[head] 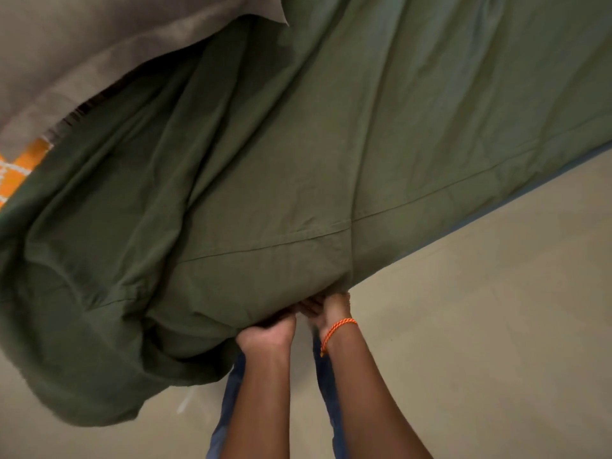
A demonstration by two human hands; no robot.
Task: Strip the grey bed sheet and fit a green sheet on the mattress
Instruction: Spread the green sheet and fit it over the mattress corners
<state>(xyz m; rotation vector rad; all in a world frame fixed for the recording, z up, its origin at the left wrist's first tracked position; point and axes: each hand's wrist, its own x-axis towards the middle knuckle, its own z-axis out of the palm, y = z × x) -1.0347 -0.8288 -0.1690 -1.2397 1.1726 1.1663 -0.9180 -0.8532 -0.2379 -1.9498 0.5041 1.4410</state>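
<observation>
Both hands, the left hand (pixel 266 334) and the right hand (pixel 331 309), grip close together the near edge of the green sheet (pixel 298 144), probably to pull it over the mattress, while the grey sheet (pixel 99 44) lies bunched far behind.

Both hands (pixel 291 326) on green sheet (pixel 298 144) edge

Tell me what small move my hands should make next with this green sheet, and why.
Probably pull the edge down and tuck it under. Both the left hand and right hand grip the green sheet at its lower edge, and slack fabric bunches loosely to the left.
</observation>
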